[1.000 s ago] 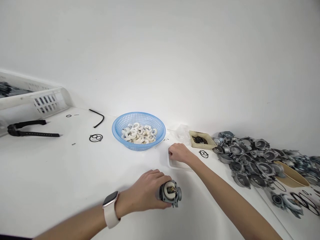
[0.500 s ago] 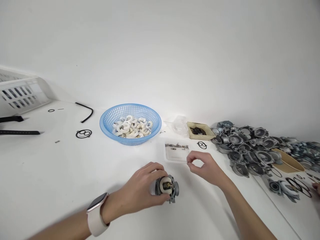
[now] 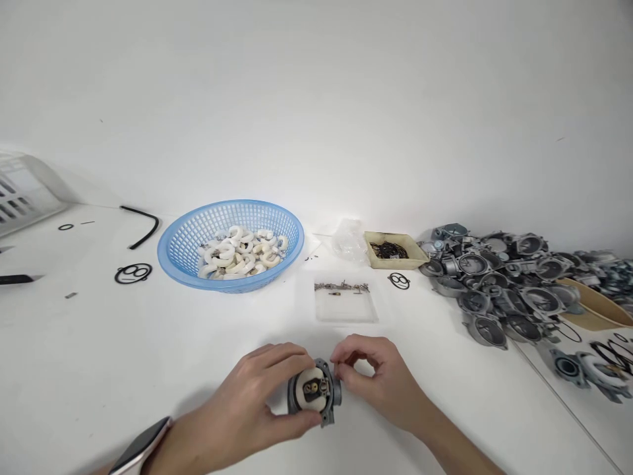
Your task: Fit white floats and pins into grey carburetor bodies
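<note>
The left hand (image 3: 247,402) is clamping the carburetor (image 3: 315,391), nearer than the basket (image 3: 232,285); beside the carburetor, the right hand (image 3: 378,373) is pinching a tiny part (image 3: 336,369).

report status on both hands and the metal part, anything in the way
Left hand gripping metal part. Right hand pinched close beside it, any held piece unclear. Tray beyond, not between them.

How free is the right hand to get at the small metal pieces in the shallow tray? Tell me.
Probably yes: the small metal pieces lie in the open tray beyond the right hand, and nothing stands between them. Its fingertips are pinched together beside the metal housing, though, so they may need opening first.
</note>
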{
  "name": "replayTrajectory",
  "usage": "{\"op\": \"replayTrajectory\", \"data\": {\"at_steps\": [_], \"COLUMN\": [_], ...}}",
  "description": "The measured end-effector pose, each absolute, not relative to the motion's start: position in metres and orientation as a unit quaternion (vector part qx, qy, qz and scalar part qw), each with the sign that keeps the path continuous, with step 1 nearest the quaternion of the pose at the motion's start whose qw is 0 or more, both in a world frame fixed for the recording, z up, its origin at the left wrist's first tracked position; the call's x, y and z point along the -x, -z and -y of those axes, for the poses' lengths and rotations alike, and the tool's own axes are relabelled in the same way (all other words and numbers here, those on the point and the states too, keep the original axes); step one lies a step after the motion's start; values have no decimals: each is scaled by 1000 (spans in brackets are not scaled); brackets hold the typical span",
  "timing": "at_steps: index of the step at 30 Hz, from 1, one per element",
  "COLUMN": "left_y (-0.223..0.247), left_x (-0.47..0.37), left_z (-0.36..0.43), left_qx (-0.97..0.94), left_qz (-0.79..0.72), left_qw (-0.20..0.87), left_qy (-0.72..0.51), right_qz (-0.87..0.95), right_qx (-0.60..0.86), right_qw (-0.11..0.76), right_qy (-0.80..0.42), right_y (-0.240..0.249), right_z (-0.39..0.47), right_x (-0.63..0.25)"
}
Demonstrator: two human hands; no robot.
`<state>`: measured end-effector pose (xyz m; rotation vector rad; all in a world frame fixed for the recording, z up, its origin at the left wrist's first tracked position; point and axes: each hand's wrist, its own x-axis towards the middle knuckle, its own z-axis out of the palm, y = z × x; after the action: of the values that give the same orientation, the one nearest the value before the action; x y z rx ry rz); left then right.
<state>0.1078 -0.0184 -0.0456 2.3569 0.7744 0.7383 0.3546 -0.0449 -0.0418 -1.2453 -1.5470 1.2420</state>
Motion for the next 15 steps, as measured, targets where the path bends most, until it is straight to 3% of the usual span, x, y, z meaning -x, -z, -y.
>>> {"op": "replayTrajectory", "data": {"at_steps": [6,15], "left_y": [45,42], "left_x": [-107,-109], "left_z": [19,18], "left_qx": [-885,-878], "left_qz": [-269,-281], "left_qw": [228,269], "left_qy": [-303,-279], "right_qz": [592,554], "right_qx": [491,505], "right_qw": [402,384], "right_qy": [-497,-539], "right_y": [43,38], "right_z": [45,43], "right_x": [-347,-345]}}
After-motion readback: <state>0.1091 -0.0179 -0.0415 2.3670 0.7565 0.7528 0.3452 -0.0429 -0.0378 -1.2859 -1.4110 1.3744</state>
